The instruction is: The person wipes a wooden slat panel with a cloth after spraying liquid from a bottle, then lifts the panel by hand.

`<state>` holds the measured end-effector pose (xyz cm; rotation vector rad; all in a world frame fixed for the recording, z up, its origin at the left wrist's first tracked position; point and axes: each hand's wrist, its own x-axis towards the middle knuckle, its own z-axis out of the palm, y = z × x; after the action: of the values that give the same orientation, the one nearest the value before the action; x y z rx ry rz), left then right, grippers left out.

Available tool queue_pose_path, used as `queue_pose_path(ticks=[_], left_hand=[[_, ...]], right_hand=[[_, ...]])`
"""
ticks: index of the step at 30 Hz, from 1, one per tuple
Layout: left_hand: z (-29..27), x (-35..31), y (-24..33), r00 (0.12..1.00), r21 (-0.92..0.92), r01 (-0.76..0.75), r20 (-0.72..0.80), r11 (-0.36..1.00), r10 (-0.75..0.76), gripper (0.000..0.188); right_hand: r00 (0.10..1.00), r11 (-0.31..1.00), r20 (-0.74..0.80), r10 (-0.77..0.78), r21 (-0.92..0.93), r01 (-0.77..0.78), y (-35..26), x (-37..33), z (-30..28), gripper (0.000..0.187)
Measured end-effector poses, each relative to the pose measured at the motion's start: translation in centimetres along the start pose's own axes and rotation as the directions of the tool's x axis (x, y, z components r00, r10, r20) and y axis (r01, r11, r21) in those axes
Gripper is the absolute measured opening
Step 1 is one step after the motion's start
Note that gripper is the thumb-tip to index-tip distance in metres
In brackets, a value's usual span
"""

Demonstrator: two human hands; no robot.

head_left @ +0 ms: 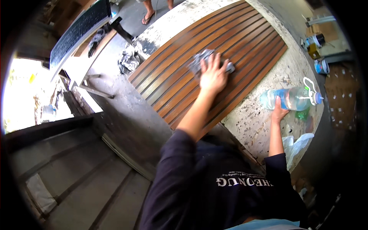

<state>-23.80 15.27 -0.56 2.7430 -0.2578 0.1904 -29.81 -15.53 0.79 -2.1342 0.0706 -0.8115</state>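
Note:
A slatted brown wooden panel [174, 74] with dark grooves lies across the pale, paint-spotted table [245, 126]. My left hand [213, 78] is on the panel, its fingers spread over a crumpled grey rag [196, 63] and pressing it to the slats. Right of the panel, my right hand [280, 112] grips a large clear plastic bottle [299, 98] from its near side. The bottle is tilted on its side, with its blue cap and white carrying loop toward the right. Some of the right fingers are hidden behind it.
A crumpled grey cloth [129, 59] lies left of the panel. Clear plastic sheeting [297, 147] hangs at the table's right edge, near a green bottle [303, 114]. Paint cans [321, 66] stand at far right. Another person's sandalled foot [148, 17] shows beyond the table.

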Motion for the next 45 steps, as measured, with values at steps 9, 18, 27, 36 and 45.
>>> queue_pose_path(ticks=[9,18,27,36,45], left_hand=[[-6.2,-17.5,-3.5,0.967,-0.003,0.193,0.169,0.981,-0.189,0.054],[-1.2,-4.6,0.4,0.972,-0.130,-0.173,0.134,0.976,0.190,0.051],[-4.6,-14.5,1.4,0.970,-0.070,0.122,0.221,0.990,-0.104,0.055],[-4.4,-12.4,-1.8,0.863,-0.088,-0.300,0.400,0.950,0.310,0.055],[3.9,1.5,7.5,0.987,-0.114,-0.156,0.011,0.981,0.158,0.053]], right_hand=[[0.967,0.954,0.169,0.190,0.203,-0.223,6.2,-4.6,-1.6,0.068],[0.999,0.999,0.049,0.004,0.052,-0.006,5.7,-4.3,0.1,0.067],[0.991,0.989,0.073,0.114,0.090,-0.120,5.4,-4.7,-0.6,0.063],[0.997,0.995,0.065,0.035,-0.095,-0.029,3.8,-4.8,-0.1,0.065],[0.998,0.997,0.048,0.029,-0.072,-0.025,4.0,-3.9,0.9,0.059]])
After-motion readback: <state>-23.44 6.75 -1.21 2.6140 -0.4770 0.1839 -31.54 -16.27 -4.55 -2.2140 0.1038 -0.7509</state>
